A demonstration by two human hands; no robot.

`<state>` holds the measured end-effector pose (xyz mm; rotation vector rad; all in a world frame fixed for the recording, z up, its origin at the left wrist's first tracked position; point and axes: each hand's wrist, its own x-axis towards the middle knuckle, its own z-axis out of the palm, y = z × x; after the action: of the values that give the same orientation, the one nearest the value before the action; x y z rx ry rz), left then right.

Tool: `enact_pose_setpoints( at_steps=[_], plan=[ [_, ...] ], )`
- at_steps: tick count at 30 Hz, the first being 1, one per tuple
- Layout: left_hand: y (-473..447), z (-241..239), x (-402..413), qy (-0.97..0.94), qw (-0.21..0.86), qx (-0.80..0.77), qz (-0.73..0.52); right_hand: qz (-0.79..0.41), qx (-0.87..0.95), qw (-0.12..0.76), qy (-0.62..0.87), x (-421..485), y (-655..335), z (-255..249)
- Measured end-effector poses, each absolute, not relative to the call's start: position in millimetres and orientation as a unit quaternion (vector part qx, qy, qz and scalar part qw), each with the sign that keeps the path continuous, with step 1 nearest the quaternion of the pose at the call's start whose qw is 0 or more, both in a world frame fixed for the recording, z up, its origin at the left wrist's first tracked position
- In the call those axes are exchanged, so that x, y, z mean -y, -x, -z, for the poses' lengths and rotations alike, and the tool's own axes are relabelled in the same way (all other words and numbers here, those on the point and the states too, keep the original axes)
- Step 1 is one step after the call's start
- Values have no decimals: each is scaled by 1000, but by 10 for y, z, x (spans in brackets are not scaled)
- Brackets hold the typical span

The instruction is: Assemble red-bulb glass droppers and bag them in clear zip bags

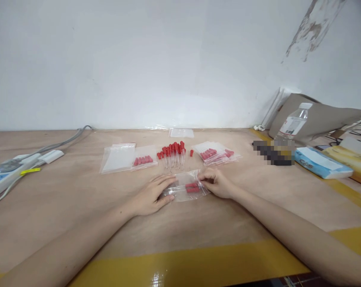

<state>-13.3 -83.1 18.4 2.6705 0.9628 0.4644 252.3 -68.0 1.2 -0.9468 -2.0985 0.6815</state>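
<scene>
A clear zip-lock bag [182, 195] lies flat on the table in front of me, with red rubber bulbs [193, 187] showing inside near its right end. My left hand [153, 194] rests on the bag's left end, thumb and fingers apart. At the opposite end, my right hand [216, 182] pinches the zip edge between thumb and fingers. Just beyond the bag is a pile of glass droppers [173, 155] with red bulbs. One loose red bulb [191, 153] sits to their right.
Filled zip-lock bags [219, 153] are stacked at right; another filled bag [143, 159] lies beside flat bags [117, 157] at left. A power strip [11, 171] with cables is far left. At right are a bottle [295, 121], a tissue pack [322, 162] and a grey bag [320, 115].
</scene>
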Motion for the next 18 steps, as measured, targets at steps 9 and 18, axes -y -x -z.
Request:
enact_pose_setpoints(
  at_steps=[9, 18],
  plan=[
    [114, -244, 864, -896, 192, -353, -190, -50, 811, 283, 509, 306, -2617, -249],
    [129, -237, 856, -903, 181, -342, -185, -17, 712, 122, 691, -360, -2145, -359]
  ],
)
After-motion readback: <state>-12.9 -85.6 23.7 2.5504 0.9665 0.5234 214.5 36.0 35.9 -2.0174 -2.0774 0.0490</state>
